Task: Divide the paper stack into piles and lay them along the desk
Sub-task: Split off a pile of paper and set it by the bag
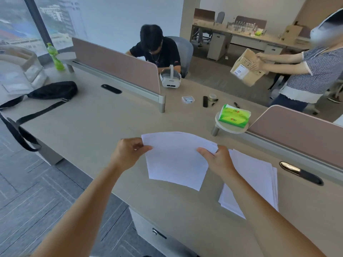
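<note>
Two hands are holding a batch of white sheets over the counter, a second pile lying at lower right.

Around the work, a tissue pack point(234, 115) is sitting on a small round shelf at centre right, with pens, a headset point(170, 78) and a black bag point(53, 90) farther up and left on the counter point(89, 123). The left hand point(130, 152) is pinching the left edge of the held sheets point(176, 160), fingers closed on it; the right hand point(218, 158) is gripping the right edge, thumb on top. The paper pile point(259, 175) is lying flat just right of the right forearm.
</note>
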